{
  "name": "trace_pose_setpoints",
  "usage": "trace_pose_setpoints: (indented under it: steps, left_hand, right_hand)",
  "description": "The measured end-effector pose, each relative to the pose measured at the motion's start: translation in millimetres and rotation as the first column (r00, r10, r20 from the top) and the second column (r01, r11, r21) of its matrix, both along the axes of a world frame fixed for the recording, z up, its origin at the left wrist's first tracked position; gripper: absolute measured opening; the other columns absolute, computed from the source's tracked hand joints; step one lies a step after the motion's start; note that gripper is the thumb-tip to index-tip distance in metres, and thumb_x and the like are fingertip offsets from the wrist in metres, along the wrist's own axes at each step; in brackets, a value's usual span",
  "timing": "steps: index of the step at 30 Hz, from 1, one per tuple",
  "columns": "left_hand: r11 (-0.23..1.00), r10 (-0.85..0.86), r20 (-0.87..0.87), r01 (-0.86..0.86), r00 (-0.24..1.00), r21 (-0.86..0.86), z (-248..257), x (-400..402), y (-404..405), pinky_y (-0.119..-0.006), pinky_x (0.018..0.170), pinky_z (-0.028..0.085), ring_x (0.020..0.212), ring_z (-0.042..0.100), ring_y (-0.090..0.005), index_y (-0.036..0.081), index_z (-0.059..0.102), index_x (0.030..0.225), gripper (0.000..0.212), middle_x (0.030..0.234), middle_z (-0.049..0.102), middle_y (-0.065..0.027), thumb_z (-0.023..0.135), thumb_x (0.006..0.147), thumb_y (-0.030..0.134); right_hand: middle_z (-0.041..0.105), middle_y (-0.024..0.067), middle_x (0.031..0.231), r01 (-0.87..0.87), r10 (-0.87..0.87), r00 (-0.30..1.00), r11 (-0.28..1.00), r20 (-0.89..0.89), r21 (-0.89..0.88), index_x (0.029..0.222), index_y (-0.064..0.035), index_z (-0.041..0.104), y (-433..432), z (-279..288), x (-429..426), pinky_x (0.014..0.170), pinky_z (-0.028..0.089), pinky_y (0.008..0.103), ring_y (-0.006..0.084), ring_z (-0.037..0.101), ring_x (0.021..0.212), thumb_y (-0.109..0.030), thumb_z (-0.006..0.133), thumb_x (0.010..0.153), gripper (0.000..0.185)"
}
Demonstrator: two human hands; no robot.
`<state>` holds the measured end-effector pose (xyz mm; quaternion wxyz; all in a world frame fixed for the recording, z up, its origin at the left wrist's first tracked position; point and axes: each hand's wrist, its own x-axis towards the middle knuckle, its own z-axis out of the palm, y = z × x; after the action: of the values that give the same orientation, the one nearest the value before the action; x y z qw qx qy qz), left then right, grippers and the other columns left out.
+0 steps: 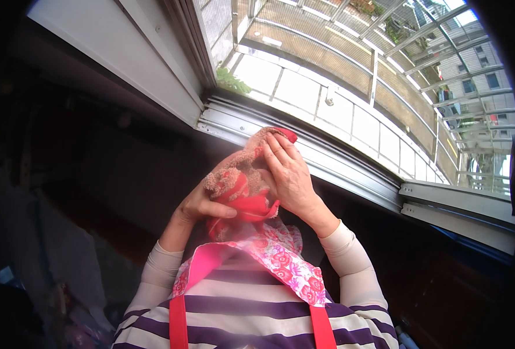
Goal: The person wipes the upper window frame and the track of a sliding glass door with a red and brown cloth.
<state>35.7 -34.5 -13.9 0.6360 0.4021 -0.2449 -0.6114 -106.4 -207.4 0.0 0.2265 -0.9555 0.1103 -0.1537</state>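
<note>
A bunched red and beige terry towel is held between my two hands in front of my chest. Its lower left side lies in my left hand, whose thumb crosses over a red fold. On the upper right, my right hand lies along the towel with its fingers stretched toward the top end. That end reaches over the inner edge of the metal window track; whether it touches the metal I cannot tell. Below the towel hangs the floral apron that I wear.
A white window frame rises at the upper left, and sliding sashes stand at the right. Beyond the track are a pale tiled ledge and a metal grille. Leaves grow near the ledge's left corner. The room at left is dark.
</note>
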Motion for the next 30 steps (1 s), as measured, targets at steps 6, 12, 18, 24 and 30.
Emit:
trace_pose_setpoints:
  steps: [6,12,18,24,30]
  left_hand:
    - [0.983,0.165,-0.072,-0.158,0.984,0.094,-5,7,31,-0.034,0.104,0.039,0.116,0.052,-0.0205,0.000,0.033,0.143,0.093,0.127,0.054,-0.0096,0.074,0.060,0.005]
    - [0.926,0.326,-0.087,-0.300,0.941,0.228,-12,17,59,-0.042,0.103,0.043,0.113,0.058,-0.0326,-0.006,0.045,0.131,0.078,0.124,0.058,-0.0199,0.067,0.060,0.017]
    - [0.915,0.352,-0.152,-0.306,0.924,0.262,-3,22,59,-0.039,0.096,0.048,0.106,0.061,-0.0292,-0.004,0.055,0.121,0.061,0.114,0.064,-0.0168,0.066,0.064,0.014]
    - [0.933,0.250,-0.128,-0.204,0.960,0.295,1,4,43,-0.036,0.097,0.046,0.106,0.059,-0.0259,-0.002,0.052,0.124,0.065,0.115,0.063,-0.0137,0.068,0.063,0.011]
    - [0.958,0.212,-0.124,-0.181,0.970,0.221,-10,-2,34,-0.034,0.097,0.045,0.108,0.057,-0.0216,0.001,0.052,0.125,0.068,0.116,0.061,-0.0091,0.076,0.062,0.005]
  right_hand:
    - [0.052,0.0222,0.129,-0.061,0.071,0.994,0.991,0.081,-0.122,0.122,0.0082,0.053,8,-25,44,0.099,0.042,0.0426,0.0351,0.050,0.117,-0.009,0.059,0.073,0.051]
    - [0.056,0.0110,0.118,-0.139,0.137,0.972,0.990,0.191,-0.006,0.114,0.0005,0.061,15,-17,97,0.096,0.039,0.0376,0.0284,0.048,0.108,-0.009,0.058,0.071,0.044]
    - [0.057,0.0056,0.096,-0.134,0.120,0.979,0.988,0.163,0.074,0.095,-0.0116,0.068,12,-21,118,0.082,0.040,0.0376,0.0280,0.050,0.095,-0.006,0.066,0.064,0.031]
    - [0.063,0.0015,0.101,-0.155,0.148,0.984,0.985,0.100,0.068,0.088,-0.0118,0.069,-3,-14,86,0.081,0.042,0.0354,0.0254,0.054,0.092,-0.006,0.068,0.062,0.026]
    - [0.064,0.0039,0.102,-0.208,0.198,0.971,0.976,0.133,0.067,0.085,-0.0096,0.067,-11,-21,81,0.079,0.043,0.0360,0.0261,0.054,0.086,-0.015,0.073,0.061,0.026]
